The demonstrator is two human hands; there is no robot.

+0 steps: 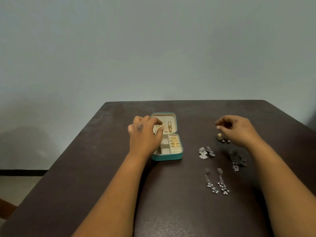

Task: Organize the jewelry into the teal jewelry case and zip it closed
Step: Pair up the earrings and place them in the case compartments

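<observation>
The teal jewelry case (166, 157) lies open on the dark table, lid flat at the far side. Gold earrings (166, 125) hang in the lid and gold rings (174, 142) sit in the roll slots. My left hand (145, 134) is over the case's left side, fingers curled at a gold piece in the lid; whether it grips that piece is unclear. My right hand (236, 129) hovers to the right with fingertips pinched, above a small gold and dark piece (222, 137). Silver fan earrings (206, 152), long silver dangle earrings (216, 182) and a dark earring pair (238, 159) lie loose on the table.
The dark brown table (102, 177) ends at a far edge just behind the case and a left edge that slants toward me. A pale wall stands behind. Floor shows at the lower left.
</observation>
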